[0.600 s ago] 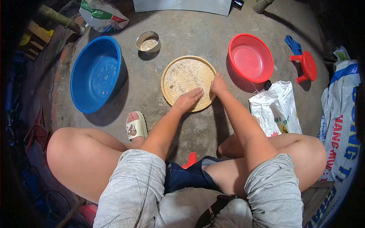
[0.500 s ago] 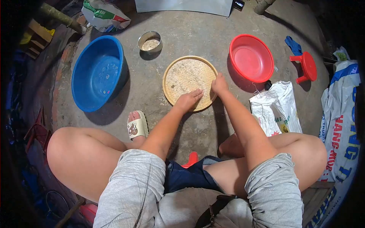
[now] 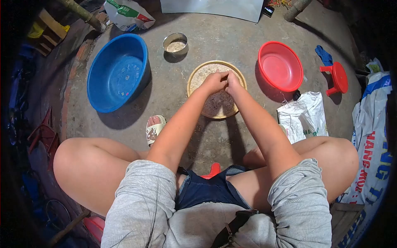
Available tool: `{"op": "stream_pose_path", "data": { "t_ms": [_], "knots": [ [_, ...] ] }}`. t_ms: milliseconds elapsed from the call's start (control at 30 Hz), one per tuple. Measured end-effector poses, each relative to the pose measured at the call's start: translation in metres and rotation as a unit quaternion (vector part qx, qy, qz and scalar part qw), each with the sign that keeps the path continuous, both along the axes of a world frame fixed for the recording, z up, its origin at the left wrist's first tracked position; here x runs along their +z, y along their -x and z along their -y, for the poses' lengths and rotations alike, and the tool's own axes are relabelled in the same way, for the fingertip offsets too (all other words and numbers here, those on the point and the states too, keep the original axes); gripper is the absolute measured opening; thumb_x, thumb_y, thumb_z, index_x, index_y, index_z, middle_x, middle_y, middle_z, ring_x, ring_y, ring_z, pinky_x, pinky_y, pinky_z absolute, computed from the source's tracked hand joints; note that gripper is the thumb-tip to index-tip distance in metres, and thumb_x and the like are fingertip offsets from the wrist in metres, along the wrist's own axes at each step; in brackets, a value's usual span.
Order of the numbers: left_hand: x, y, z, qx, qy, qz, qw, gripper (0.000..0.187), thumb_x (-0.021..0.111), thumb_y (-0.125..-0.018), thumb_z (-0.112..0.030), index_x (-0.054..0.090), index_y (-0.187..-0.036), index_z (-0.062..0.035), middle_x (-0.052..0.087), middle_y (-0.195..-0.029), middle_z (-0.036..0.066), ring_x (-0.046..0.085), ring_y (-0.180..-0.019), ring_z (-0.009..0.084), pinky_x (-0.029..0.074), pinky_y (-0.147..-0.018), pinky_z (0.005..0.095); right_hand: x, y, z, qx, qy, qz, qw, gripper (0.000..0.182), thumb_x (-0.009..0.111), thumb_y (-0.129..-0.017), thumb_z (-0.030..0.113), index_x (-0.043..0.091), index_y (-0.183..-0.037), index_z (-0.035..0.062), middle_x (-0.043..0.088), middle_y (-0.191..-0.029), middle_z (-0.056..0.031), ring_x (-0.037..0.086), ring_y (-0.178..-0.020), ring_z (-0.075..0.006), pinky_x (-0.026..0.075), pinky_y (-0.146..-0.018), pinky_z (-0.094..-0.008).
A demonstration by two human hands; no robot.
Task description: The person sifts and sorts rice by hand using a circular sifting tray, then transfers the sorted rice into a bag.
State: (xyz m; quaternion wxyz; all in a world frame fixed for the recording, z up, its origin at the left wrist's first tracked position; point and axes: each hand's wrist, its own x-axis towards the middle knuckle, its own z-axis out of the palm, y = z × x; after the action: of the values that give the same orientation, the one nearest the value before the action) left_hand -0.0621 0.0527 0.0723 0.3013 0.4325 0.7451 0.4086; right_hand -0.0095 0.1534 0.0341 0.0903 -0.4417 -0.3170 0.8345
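My left hand [image 3: 214,82] and my right hand [image 3: 233,82] meet over a round woven tray [image 3: 189,86] with a raised rim. The fingers of both look closed and touch each other; whether anything is between them is hidden. Pale, grain-like bits [image 3: 201,74] lie spread on the tray's far part. Its near part is dark under the shadow of my hands. The tray is on the concrete floor in front of my bent legs.
A large blue basin [image 3: 118,74] is at the left, and a metal bowl [image 3: 175,45] of similar pale bits stands beyond the tray. Rightward are a red basin [image 3: 280,68], a red stool [image 3: 340,77] and a white sack [image 3: 304,113]. A slipper [image 3: 154,128] is on one foot.
My left hand has lifted off the tray's surface and my right hand has left its right rim. They have come together above it. The view has shifted slightly.
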Motion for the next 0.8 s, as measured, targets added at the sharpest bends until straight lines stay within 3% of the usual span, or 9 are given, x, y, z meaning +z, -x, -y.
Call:
{"op": "stream_pose_path", "data": {
  "t_ms": [100,167,267,433,500,533,633,767,800],
  "knots": [
    [-0.009,0.006,0.014,0.091,-0.023,-0.147,0.985,0.046,0.058,-0.081,-0.022,0.051,-0.123,-0.0054,0.053,-0.121,0.018,0.048,-0.116,0.0309,0.037,-0.098,0.0365,0.001,-0.001,-0.012,0.011,0.008,0.025,1.0,0.035,0.029,-0.091,0.019,0.049,-0.1,-0.0072,0.057,-0.085,-0.0185,0.059,-0.077,-0.0249,0.053,-0.06,-0.0301],
    [-0.015,0.004,0.031,0.094,0.008,-0.099,0.991,0.052,0.059,-0.081,-0.025,0.046,-0.126,-0.004,0.045,-0.128,0.022,0.036,-0.126,0.0327,0.029,-0.104,0.0374,0.001,-0.008,-0.016,-0.001,0.01,0.027,1.0,0.034,0.03,-0.089,0.016,0.048,-0.099,-0.0112,0.057,-0.084,-0.0199,0.06,-0.072,-0.026,0.052,-0.056,-0.0289],
    [-0.039,-0.012,0.053,0.034,0.113,-0.174,0.978,0.073,0.059,-0.082,-0.031,0.021,-0.14,-0.0068,0.021,-0.144,0.02,0.019,-0.132,0.0407,0.021,-0.107,0.0424,-0.009,-0.021,-0.023,0.008,-0.046,0.095,0.994,0.035,0.032,-0.088,0.015,0.048,-0.098,-0.0136,0.058,-0.084,-0.0224,0.061,-0.066,-0.0274,0.054,-0.052,-0.0304],
    [-0.047,-0.056,0.077,-0.063,0.164,-0.282,0.943,0.076,0.057,-0.082,-0.037,0.019,-0.141,-0.0082,0.018,-0.146,0.014,0.016,-0.134,0.0356,0.019,-0.108,0.0463,-0.007,-0.034,-0.029,0.005,-0.05,0.159,0.986,0.03,0.032,-0.086,0.011,0.05,-0.096,-0.0098,0.058,-0.081,-0.0189,0.061,-0.065,-0.0249,0.055,-0.056,-0.0308],
    [-0.052,-0.067,0.075,-0.062,0.148,-0.288,0.944,0.073,0.057,-0.082,-0.033,0.019,-0.14,-0.01,0.019,-0.146,0.012,0.018,-0.134,0.0336,0.022,-0.108,0.0442,-0.005,-0.036,-0.028,0.018,-0.059,0.163,0.985,0.03,0.032,-0.086,0.011,0.051,-0.097,-0.0104,0.059,-0.082,-0.0198,0.062,-0.067,-0.0254,0.055,-0.057,-0.0313],
    [-0.062,-0.069,0.075,-0.041,0.058,-0.302,0.951,0.057,0.056,-0.082,-0.025,0.037,-0.133,-0.0099,0.034,-0.14,0.012,0.034,-0.128,0.0288,0.033,-0.103,0.039,-0.003,-0.036,-0.027,0.037,-0.076,0.159,0.984,0.032,0.034,-0.087,0.013,0.051,-0.097,-0.0123,0.059,-0.085,-0.0229,0.062,-0.069,-0.0283,0.055,-0.058,-0.0328],
    [-0.07,-0.064,0.081,-0.102,0.004,-0.264,0.959,0.04,0.057,-0.078,-0.019,0.054,-0.118,-0.0121,0.051,-0.125,0.01,0.05,-0.114,0.0255,0.044,-0.091,0.0334,-0.001,-0.036,-0.022,0.066,-0.091,0.153,0.982,0.034,0.035,-0.088,0.015,0.051,-0.096,-0.0139,0.059,-0.088,-0.0258,0.063,-0.071,-0.031,0.055,-0.059,-0.0343],
    [-0.038,-0.062,0.072,-0.095,0.08,-0.271,0.954,0.024,0.057,-0.075,-0.013,0.064,-0.098,-0.0102,0.062,-0.106,0.008,0.059,-0.099,0.0237,0.049,-0.08,0.0326,0.008,-0.034,-0.018,0.128,-0.093,0.147,0.976,0.034,0.033,-0.089,0.016,0.053,-0.095,-0.0111,0.06,-0.084,-0.0202,0.062,-0.07,-0.026,0.055,-0.061,-0.0314],
    [-0.039,-0.058,0.066,-0.03,0.099,-0.243,0.964,0.02,0.057,-0.074,-0.011,0.065,-0.093,-0.0084,0.064,-0.098,0.009,0.061,-0.093,0.0253,0.049,-0.078,0.0331,0.006,-0.034,-0.02,0.14,-0.084,0.14,0.977,0.034,0.032,-0.089,0.016,0.053,-0.094,-0.0098,0.06,-0.083,-0.0189,0.062,-0.07,-0.0247,0.055,-0.063,-0.0326]
  ]
}}
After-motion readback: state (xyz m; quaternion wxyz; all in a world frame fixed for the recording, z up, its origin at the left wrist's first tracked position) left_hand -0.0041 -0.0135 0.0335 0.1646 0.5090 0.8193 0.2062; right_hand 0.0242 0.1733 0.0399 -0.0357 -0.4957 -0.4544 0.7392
